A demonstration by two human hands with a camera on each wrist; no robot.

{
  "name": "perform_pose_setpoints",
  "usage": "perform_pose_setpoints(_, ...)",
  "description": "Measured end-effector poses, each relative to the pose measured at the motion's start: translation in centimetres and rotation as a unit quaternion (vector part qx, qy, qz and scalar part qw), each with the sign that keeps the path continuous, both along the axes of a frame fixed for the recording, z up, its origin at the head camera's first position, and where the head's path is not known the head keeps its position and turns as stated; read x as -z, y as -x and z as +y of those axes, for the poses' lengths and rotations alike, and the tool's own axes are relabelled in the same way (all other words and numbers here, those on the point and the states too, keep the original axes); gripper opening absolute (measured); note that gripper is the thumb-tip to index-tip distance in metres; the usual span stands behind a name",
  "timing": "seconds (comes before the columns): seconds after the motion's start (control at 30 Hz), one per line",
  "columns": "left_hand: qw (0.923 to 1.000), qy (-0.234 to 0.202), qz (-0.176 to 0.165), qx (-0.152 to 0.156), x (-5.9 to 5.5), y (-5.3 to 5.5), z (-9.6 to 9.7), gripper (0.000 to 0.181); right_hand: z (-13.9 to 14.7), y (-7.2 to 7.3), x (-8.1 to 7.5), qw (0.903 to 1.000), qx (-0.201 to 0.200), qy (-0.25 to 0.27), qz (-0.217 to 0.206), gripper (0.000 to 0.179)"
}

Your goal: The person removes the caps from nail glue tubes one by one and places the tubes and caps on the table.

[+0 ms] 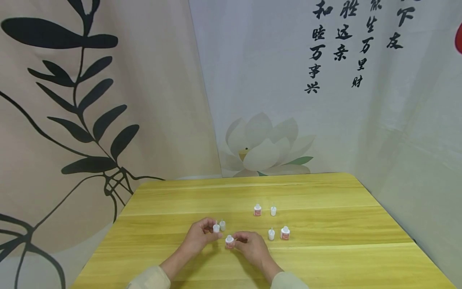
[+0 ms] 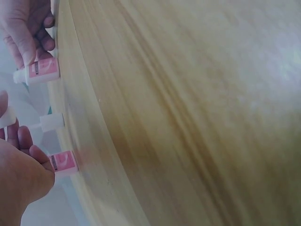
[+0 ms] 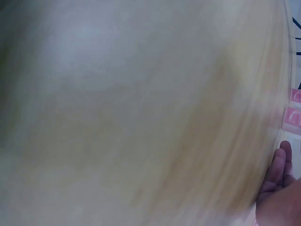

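My left hand (image 1: 197, 237) pinches a small white cap (image 1: 216, 228) between thumb and fingers. Close beside it another white cap (image 1: 222, 226) stands on the table, its thin applicator pointing up. My right hand (image 1: 252, 247) grips a little white bottle (image 1: 229, 242) with a pink label by its side; thumb and label show in the left wrist view. There, a second pink-labelled bottle (image 2: 65, 161) is partly covered by the left hand's fingers; whether they touch it I cannot tell. At the right wrist view's edge, the right hand (image 3: 280, 188) is partly cut off.
On the wooden table (image 1: 162, 200), a pink-labelled bottle (image 1: 257, 210) and an upturned cap (image 1: 273, 210) stand farther back. Right of my right hand are another cap (image 1: 271, 234) and another bottle (image 1: 285, 233). A printed curtain (image 1: 173, 100) hangs behind the table.
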State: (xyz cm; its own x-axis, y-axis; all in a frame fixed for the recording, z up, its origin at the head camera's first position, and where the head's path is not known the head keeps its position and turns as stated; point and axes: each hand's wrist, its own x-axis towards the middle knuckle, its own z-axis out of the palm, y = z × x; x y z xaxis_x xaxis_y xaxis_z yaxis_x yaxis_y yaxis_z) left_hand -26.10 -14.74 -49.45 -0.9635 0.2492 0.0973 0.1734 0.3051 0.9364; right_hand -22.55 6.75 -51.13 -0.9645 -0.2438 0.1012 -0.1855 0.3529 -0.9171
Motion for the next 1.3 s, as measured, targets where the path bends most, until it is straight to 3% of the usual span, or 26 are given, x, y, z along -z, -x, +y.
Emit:
perform_pose_setpoints(0.4, 1.0000, 0.002, -0.003, 0.004, -0.32, -0.36, 0.03, 0.021, -0.04, -0.06, -0.11, 1.0000, 0.002, 0.003, -0.002, 0.015)
perform_pose_setpoints(1.3, 0.9998, 0.000, -0.007, -0.021, 0.17, -0.38, -0.21, 0.030, -0.09, -0.04, -0.01, 1.0000, 0.008, -0.003, -0.002, 0.015)
